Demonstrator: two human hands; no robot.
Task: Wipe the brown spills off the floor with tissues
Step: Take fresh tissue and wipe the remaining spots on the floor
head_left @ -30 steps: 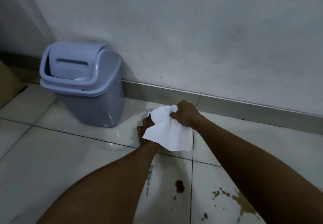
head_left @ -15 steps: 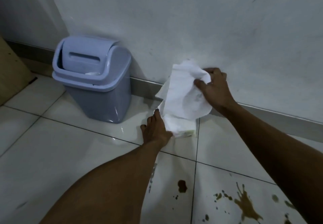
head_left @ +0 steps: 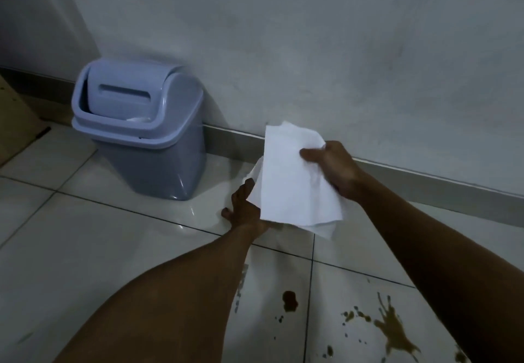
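Brown spills [head_left: 392, 331] of liquid sit untouched on the glossy white tiled floor [head_left: 85, 249], low in view: a large splayed splash on the right tile, a rounder dark blot [head_left: 289, 301] just left of the grout line, small flecks scattered between and around them. More brown at the bottom right edge, partly cut off. No smearing or wiped track visible through any of it.

Right hand [head_left: 336, 170] raised above the floor near the skirting, thumb and fingers pinching the upper right edge of a white, soft paper tissue [head_left: 292, 187]. Sheet hangs down unfolded, clean, no brown marks on the side facing the camera.

Left hand [head_left: 243, 209] lower, at floor level just beside the tissue's left edge. Thumb shows against a second fold of white. Its fingers are hidden behind the sheet; whether it grips a tissue pack or only steadies something, cannot tell.

Pale blue plastic swing-lid bin [head_left: 141, 136] stands against the grey-white wall, left of both hands, well apart from the spills. Something white shows in its opening.

Judgement: early stage. A tissue is in hand, wiping not yet begun. All visible spills remain. Tissue must come down and toward the camera to reach them; several sheets are likely needed for the big splash.
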